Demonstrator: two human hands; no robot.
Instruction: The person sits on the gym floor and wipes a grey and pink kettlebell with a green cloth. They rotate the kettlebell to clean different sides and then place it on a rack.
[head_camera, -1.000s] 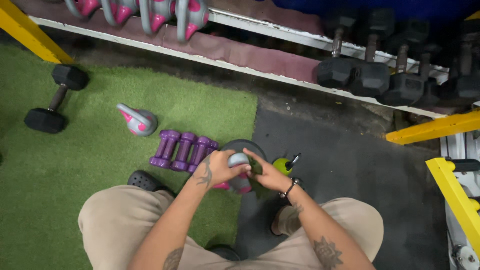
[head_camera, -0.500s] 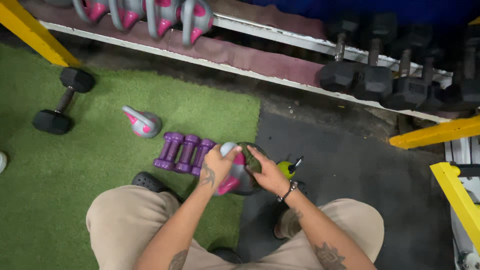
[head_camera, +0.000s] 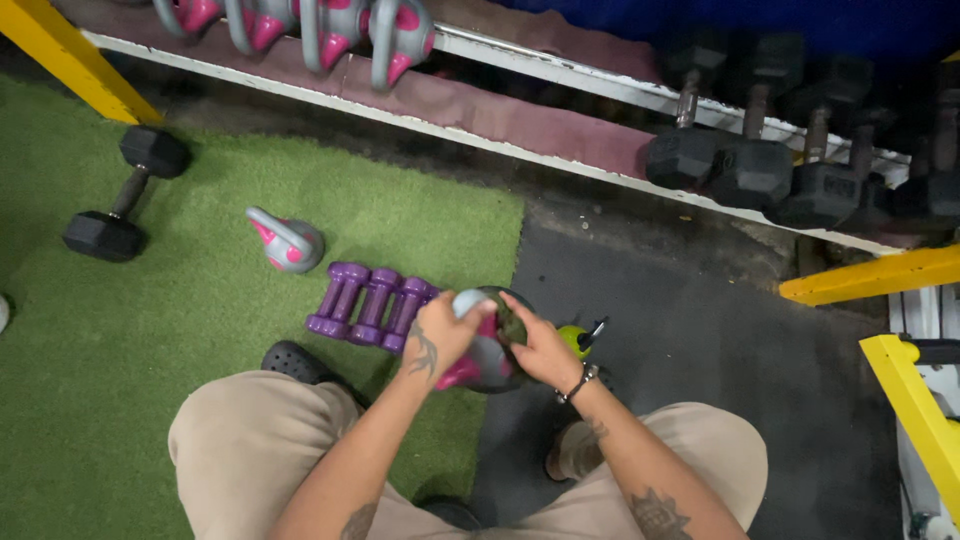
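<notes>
The person crouches, knees either side of the work. The left hand (head_camera: 440, 335) wraps the grey handle of a grey-and-pink kettlebell (head_camera: 485, 362), fingers curled tight around the grip. The right hand (head_camera: 538, 350) presses a dark cloth (head_camera: 512, 322) against the bell's upper body, fingers folded over the cloth; whether they pinch it or only press cannot be told.

The kettlebell sits between the two sets of fingers, low to the floor at the seam of green turf (head_camera: 120, 380) and dark rubber mat (head_camera: 700, 360); contact with the floor is hidden. Judged heavy, rigid, smooth-coated, likely slick under a cloth. The handle loop is the sound hold. Its long axis, handle to base, tilts, handle leaning toward the left fingers.

Just right of the right fingers lies a small yellow-green bottle (head_camera: 575, 338). Left of the left fingers lie three purple dumbbells (head_camera: 372, 305), side by side. Farther left: a second kettlebell (head_camera: 288, 242) and a black dumbbell (head_camera: 125, 195). Beyond, a rack shelf (head_camera: 560, 140) carries more weights.
</notes>
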